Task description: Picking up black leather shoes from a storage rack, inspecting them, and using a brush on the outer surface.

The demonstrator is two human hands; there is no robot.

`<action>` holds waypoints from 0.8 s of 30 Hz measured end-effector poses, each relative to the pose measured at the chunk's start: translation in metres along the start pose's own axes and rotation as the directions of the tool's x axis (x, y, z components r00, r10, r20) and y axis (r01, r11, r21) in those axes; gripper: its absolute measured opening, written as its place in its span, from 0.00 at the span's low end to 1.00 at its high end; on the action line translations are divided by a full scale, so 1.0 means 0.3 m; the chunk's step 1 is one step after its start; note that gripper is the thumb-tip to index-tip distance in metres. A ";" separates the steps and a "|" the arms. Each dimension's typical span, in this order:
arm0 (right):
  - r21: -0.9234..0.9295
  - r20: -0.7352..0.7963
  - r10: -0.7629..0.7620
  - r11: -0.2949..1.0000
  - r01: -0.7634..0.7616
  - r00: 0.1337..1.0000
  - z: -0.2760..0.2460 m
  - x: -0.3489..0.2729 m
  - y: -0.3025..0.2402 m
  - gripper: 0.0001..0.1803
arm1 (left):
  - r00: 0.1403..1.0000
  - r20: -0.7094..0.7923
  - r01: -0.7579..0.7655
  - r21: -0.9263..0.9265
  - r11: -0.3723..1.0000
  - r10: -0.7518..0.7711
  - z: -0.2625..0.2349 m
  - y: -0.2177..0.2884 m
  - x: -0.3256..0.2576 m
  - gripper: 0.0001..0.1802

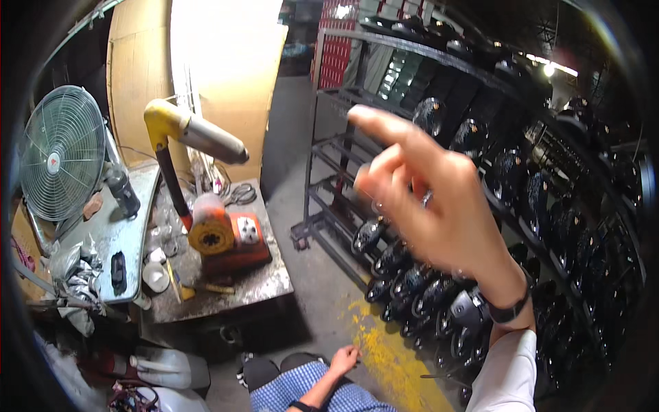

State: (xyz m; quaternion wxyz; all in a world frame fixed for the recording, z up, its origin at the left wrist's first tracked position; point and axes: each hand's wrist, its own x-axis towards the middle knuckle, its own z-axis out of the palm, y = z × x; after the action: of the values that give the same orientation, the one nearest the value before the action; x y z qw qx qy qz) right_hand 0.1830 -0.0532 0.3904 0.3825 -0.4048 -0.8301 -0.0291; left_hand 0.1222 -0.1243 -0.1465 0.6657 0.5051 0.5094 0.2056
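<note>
A worker's right hand (439, 199) hangs raised before a dark metal rack (350, 33) of glossy black pieces (509, 173), half open and, as far as the blur allows, empty, with the index finger stretched and the others loosely curled; the left hand (345, 359) lies low by a blue checked cloth (281, 393), fingers narrowly bent, and whether it holds anything cannot be told; the black pieces sit in rows on the rack, behind and to the right of the raised hand, with no contact clearly visible; among pieces packed so closely, a slow wrist and a light touch would likely serve best, since the shiny surfaces look easy to smudge or knock together; the count runs to two hands, one rack, one fan (53, 163), two tables (134, 240), one orange machine (232, 257), one pair of scissors (240, 196) and one dark bottle (123, 192); the black pieces, well over a dozen, overlap too much for a firm number.
</note>
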 end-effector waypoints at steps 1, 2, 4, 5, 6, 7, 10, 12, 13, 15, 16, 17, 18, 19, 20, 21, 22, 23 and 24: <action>0.172 -0.114 0.114 0.981 -0.093 0.987 0.027 0.064 0.085 0.27 | 0.999 0.032 -0.011 -0.031 0.999 0.012 -0.005 -0.006 0.006 0.17; 0.207 -0.155 0.199 0.964 -0.165 0.968 0.043 0.128 0.172 0.28 | 0.992 0.126 0.009 -0.030 1.000 -0.005 -0.015 -0.011 0.016 0.17; 0.326 -0.218 0.345 0.908 -0.265 0.913 0.075 0.250 0.349 0.32 | 0.995 0.101 -0.005 0.000 1.000 0.005 -0.009 -0.026 0.034 0.18; 0.411 -0.238 0.418 0.861 -0.299 0.877 0.092 0.309 0.441 0.34 | 0.996 0.088 0.018 0.004 1.000 -0.018 0.000 -0.034 0.045 0.19; 0.260 -0.333 0.338 0.930 -0.259 0.880 0.111 0.369 0.526 0.36 | 0.998 0.063 -0.022 0.011 1.000 0.021 0.009 -0.043 0.058 0.19; 0.115 -0.413 0.314 0.949 -0.293 0.855 0.122 0.422 0.602 0.38 | 0.997 0.076 0.011 -0.009 1.000 -0.010 0.017 -0.051 0.073 0.19; -0.299 -0.491 0.020 0.935 -0.191 0.871 0.133 0.555 0.772 0.39 | 0.989 0.037 -0.143 0.096 0.985 0.140 0.026 -0.059 0.136 0.17; -0.434 -0.469 -0.061 0.885 -0.170 0.881 0.137 0.642 0.834 0.39 | 0.982 -0.013 -0.188 -0.074 0.979 0.187 0.018 -0.052 0.174 0.14; -0.470 -0.454 -0.087 0.869 -0.155 0.887 0.141 0.683 0.856 0.38 | 0.986 0.002 -0.167 -0.126 0.978 0.169 0.010 -0.045 0.190 0.14; -0.539 -0.427 -0.123 0.830 -0.143 0.896 0.145 0.769 0.890 0.37 | 0.993 0.025 -0.106 -0.211 0.972 0.114 -0.012 -0.029 0.223 0.13; -0.543 -0.424 -0.106 0.825 -0.158 0.900 0.149 0.805 0.904 0.36 | 0.996 0.036 -0.067 -0.241 0.968 0.078 -0.028 -0.024 0.237 0.13; -0.630 -0.428 -0.175 0.761 -0.154 0.887 0.144 0.840 0.917 0.36 | 0.998 0.047 -0.028 -0.271 0.962 0.043 -0.044 -0.016 0.261 0.13; -0.696 -0.433 -0.200 0.694 -0.186 0.879 0.141 0.873 0.931 0.35 | 0.999 0.028 -0.033 -0.306 0.952 0.043 -0.060 -0.010 0.285 0.13; -0.748 -0.442 -0.208 0.622 -0.231 0.872 0.139 0.903 0.944 0.34 | 0.999 0.010 -0.035 -0.339 0.940 0.041 -0.074 -0.009 0.300 0.13; -0.760 -0.454 -0.202 0.596 -0.259 0.868 0.136 0.931 0.958 0.33 | 0.999 -0.008 -0.038 -0.372 0.927 0.037 -0.088 -0.009 0.318 0.13; -0.780 -0.451 -0.202 0.564 -0.273 0.869 0.131 0.957 0.971 0.33 | 1.000 -0.006 0.003 -0.421 0.907 -0.006 -0.099 -0.008 0.335 0.13; -0.798 -0.434 -0.195 0.537 -0.274 0.880 0.124 0.983 0.983 0.33 | 0.999 0.000 0.043 -0.469 0.882 -0.049 -0.109 -0.006 0.350 0.12; -0.813 -0.420 -0.175 0.509 -0.283 0.891 0.115 1.006 0.995 0.34 | 0.996 0.010 0.083 -0.515 0.853 -0.090 -0.118 -0.002 0.364 0.12; -0.825 -0.415 -0.182 0.488 -0.285 0.892 0.105 1.030 1.006 0.34 | 0.991 0.059 0.131 -0.521 0.843 -0.118 -0.129 0.001 0.374 0.12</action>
State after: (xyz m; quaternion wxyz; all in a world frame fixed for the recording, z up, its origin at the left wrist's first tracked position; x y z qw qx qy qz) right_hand 0.2558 0.3614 0.4929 0.3058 -0.5486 -0.5743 -0.5251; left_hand 0.1325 -0.0178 -0.1978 0.7961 0.2730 0.4576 0.2869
